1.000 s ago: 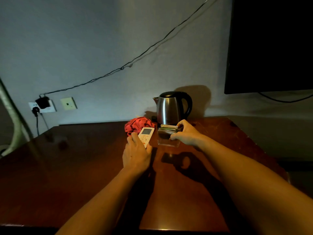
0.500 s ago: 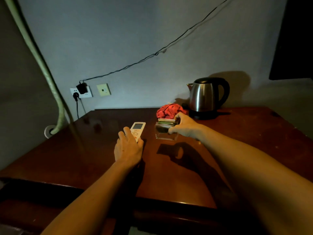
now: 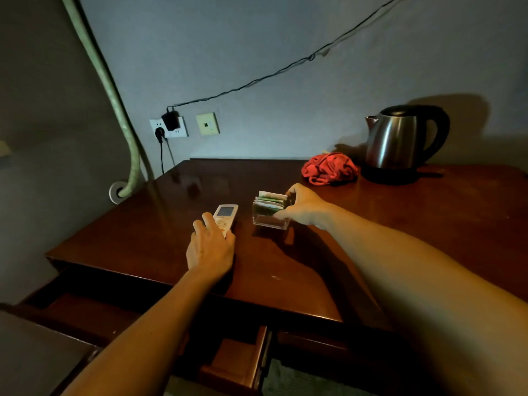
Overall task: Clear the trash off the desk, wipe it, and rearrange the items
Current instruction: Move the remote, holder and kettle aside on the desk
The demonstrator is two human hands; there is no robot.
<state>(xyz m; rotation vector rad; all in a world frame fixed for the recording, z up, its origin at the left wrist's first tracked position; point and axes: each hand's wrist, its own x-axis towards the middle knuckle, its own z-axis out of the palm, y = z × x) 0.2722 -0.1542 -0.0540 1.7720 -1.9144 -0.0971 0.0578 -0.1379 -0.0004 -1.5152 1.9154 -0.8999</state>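
Reaching over the dark wooden desk (image 3: 400, 224), the person has both hands on things at once. The left hand (image 3: 210, 248) lies over the near end of a white remote (image 3: 225, 216), its fingers curled round the sides while the remote rests flat on the wood. The right hand (image 3: 304, 210) pinches the right end of a small clear holder (image 3: 268, 217) stuffed with upright packets (image 3: 270, 200); thumb on the near side, fingers round the back. Remote and holder sit near each other, with a strip of bare wood between them, toward the left half of the desk.

I'd say the holder is the risk. It is gripped at one end only, so a quick slide or lift could tip it and spill the loose packets across the surface. The remote looks slick, and a push toward the left edge could send it off. The polished top would let either thing skate.

Behind them, a crumpled red cloth (image 3: 330, 168) lies just beside the base of a steel kettle (image 3: 400, 138) near the wall, which would crowd anything set back there. A drawer (image 3: 237, 364) hangs open under the front edge, beneath the forearms. A wall socket (image 3: 171, 127) with a charger, and a pale hose (image 3: 114, 95), stand off to the left.
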